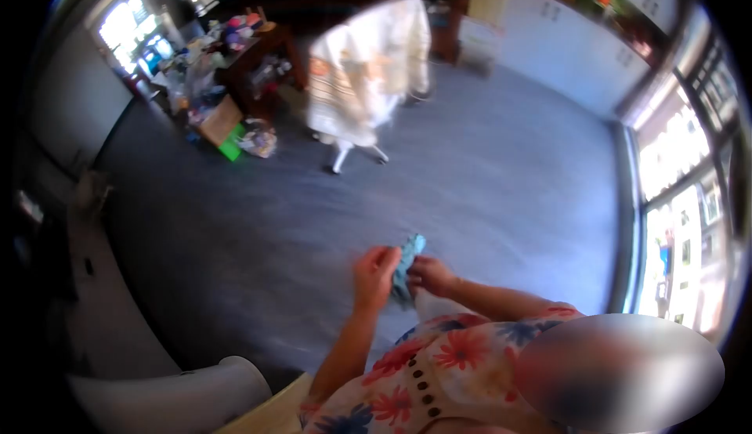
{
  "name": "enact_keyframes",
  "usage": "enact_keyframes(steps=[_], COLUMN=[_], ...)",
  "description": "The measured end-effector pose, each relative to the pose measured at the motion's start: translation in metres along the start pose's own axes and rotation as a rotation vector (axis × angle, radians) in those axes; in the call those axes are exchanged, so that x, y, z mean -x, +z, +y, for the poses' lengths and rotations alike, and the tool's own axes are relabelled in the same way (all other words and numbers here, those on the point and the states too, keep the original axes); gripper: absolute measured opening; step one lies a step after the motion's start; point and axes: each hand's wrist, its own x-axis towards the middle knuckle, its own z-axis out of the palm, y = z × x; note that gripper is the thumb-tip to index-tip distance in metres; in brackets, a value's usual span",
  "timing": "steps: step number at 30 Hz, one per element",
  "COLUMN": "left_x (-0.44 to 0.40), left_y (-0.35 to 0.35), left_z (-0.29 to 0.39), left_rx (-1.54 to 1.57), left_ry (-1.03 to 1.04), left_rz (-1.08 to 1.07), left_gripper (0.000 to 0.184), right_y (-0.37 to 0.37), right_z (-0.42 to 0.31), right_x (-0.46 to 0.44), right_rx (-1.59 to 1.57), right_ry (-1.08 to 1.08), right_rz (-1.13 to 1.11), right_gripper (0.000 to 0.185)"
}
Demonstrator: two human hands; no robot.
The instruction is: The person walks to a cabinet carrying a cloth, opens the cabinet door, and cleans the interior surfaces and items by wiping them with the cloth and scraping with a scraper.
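Observation:
A small crumpled piece of teal cloth (407, 258) hangs upright between my two hands, in front of the flowered garment I wear. My left hand (376, 271) is closed on the cloth's left side, its fingers and thumb pinched together. From the other side my right hand (432, 276) grips the cloth lower down, with its fingers bent. What kind of cloth item it is I cannot make out. Parts of it are hidden behind the fingers.
A wheeled chair draped with a pale cloth (368, 74) stands ahead on the grey floor (501, 168). Left of it, a dark wooden table (270, 50) is piled with things, near a cardboard box (219, 121). White cabinets (564, 50) and a bright window (681, 199) are at right.

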Motion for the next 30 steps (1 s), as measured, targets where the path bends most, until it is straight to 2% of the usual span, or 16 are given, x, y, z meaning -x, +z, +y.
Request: enact_keyframes(steps=[1,4,6,7,8,9,11,12,15,16,17,19,22,25,28,30], left_x=[-0.018,-0.049,-0.066,-0.076,-0.084,-0.090,-0.108,-0.122,-0.150,-0.160,-0.166,-0.191,-0.244,-0.296,-0.347,-0.376], left_y=[-0.005,-0.030,-0.064,-0.084,-0.114,-0.139,-0.196,-0.231,-0.314,-0.339,-0.365,-0.407,-0.465,-0.516,-0.593,-0.657], left_z=[0.005,0.023,0.041,0.049,0.050,0.055,0.066,0.061,0.059,0.065,0.079,0.111,0.123,0.149,0.176,0.179], left_rx=[-0.024,-0.139,-0.232,-0.267,-0.136,-0.056,0.093,0.011,-0.008,-0.111,-0.110,-0.112,-0.600,-0.558,-0.364,-0.108], left_ry=[0.014,0.027,0.079,0.106,-0.062,-0.142,-0.293,-0.326,-0.350,-0.336,-0.374,-0.435,-0.510,-0.241,-0.226,-0.259], left_rz=[-0.041,-0.194,-0.162,-0.146,-0.186,-0.239,-0.353,-0.480,-0.667,-0.697,-0.673,-0.642,-0.737,-0.726,-0.586,-0.448], left_gripper=[0.012,0.008,0.011,0.013,0.012,0.010,0.009,0.015,0.022,0.025,0.024,0.022,0.022,0.022,0.025,0.025], right_y=[0.017,0.092,0.133,0.160,0.187,0.231,0.287,0.306,0.359,0.386,0.414,0.463,0.512,0.558,0.615,0.650], right_z=[-0.004,-0.046,-0.055,-0.067,-0.080,-0.106,-0.120,-0.113,-0.064,-0.062,-0.061,-0.080,-0.093,-0.114,-0.129,-0.152], right_x=[-0.020,-0.131,-0.192,-0.203,-0.213,-0.189,-0.208,-0.229,-0.270,-0.279,-0.289,-0.304,-0.341,-0.395,-0.468,-0.529], right_rx=[0.152,0.139,0.111,0.219,0.311,0.522,0.781,0.833,0.940,0.972,1.009,1.068,1.294,0.821,0.111,0.797], right_ry=[0.139,-0.116,-0.259,-0.407,-0.565,-0.813,-0.917,-0.756,-0.219,-0.102,0.014,0.099,0.007,-0.324,0.190,-0.412], right_rz=[0.049,-0.474,-0.795,-0.880,-0.952,-0.952,-1.046,-1.140,-1.374,-1.414,-1.448,-1.421,-1.207,-1.211,-0.906,-1.108], right_gripper=[0.010,0.012,0.013,0.015,0.017,0.020,0.024,0.024,0.024,0.025,0.026,0.029,0.028,0.030,0.029,0.026])
